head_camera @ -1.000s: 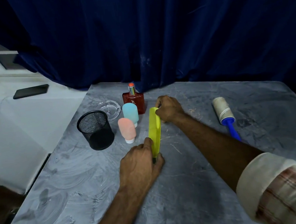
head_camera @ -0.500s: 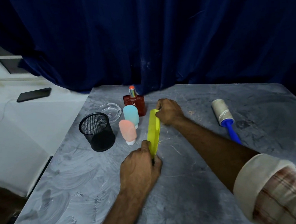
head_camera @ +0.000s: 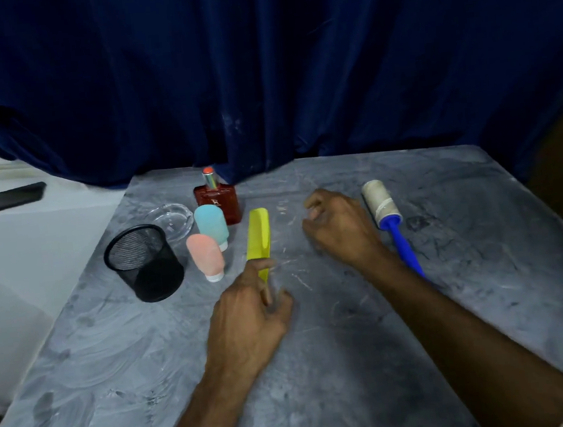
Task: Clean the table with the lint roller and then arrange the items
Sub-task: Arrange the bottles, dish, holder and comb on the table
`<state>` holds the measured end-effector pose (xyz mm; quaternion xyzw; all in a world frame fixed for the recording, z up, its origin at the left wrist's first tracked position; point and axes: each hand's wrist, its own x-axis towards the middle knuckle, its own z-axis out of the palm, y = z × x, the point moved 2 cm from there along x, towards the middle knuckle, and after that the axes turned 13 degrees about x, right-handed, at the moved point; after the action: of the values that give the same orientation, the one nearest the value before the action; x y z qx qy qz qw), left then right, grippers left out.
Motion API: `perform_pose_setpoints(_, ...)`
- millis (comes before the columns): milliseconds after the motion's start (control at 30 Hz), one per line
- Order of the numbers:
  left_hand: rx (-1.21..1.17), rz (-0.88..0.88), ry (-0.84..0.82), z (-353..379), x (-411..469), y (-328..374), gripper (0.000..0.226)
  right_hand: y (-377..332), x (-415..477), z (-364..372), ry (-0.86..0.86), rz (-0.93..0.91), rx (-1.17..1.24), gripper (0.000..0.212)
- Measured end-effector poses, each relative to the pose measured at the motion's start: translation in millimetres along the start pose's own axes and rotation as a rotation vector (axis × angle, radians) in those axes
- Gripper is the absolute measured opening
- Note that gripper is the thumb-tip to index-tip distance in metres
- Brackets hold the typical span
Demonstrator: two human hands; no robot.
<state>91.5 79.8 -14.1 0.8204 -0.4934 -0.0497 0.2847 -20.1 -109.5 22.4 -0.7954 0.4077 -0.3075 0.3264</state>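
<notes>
left hand (head_camera: pixel 248 316) pinches the yellow comb (head_camera: pixel 258 236) — right hand (head_camera: pixel 340 231), blurred, seems loosely curled, empty.

Blue curtain (head_camera: pixel 258 60) — black phone (head_camera: pixel 7 199) left

Left hand (head_camera: pixel 248 316) hides one end of the comb (head_camera: pixel 258 236); right forearm (head_camera: pixel 436 305) covers the handle tip of the lint roller (head_camera: pixel 382 207).

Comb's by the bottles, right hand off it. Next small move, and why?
Probably let the left hand release the yellow comb: it lies beside the pink bottle, only its near end pinched. The right hand is empty, next to the lint roller.
</notes>
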Motion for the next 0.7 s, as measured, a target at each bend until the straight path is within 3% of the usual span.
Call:
perform_pose_setpoints(133, -0.307, 0.129, -0.065, 23, 8, 54, 0.041, 24, -34, -64, 0.289, 0.004, -0.143, 0.012)
perform_pose_setpoints(233, -0.36, 0.188, -0.159, 52, 21, 96, 0.044, 50, -48, -104, 0.373, 0.051, -0.177, 0.009)
perform_pose_setpoints(467, -0.142, 0.217, -0.353, 100, 42, 149, 0.063, 100, -60, -110, 0.198, 0.295, -0.034, 0.015)
perform_pose_setpoints(700, -0.171, 0.208, -0.297, 98, 28, 145, 0.054, 113, -55, -95, 0.131, 0.35, 0.26, 0.01)
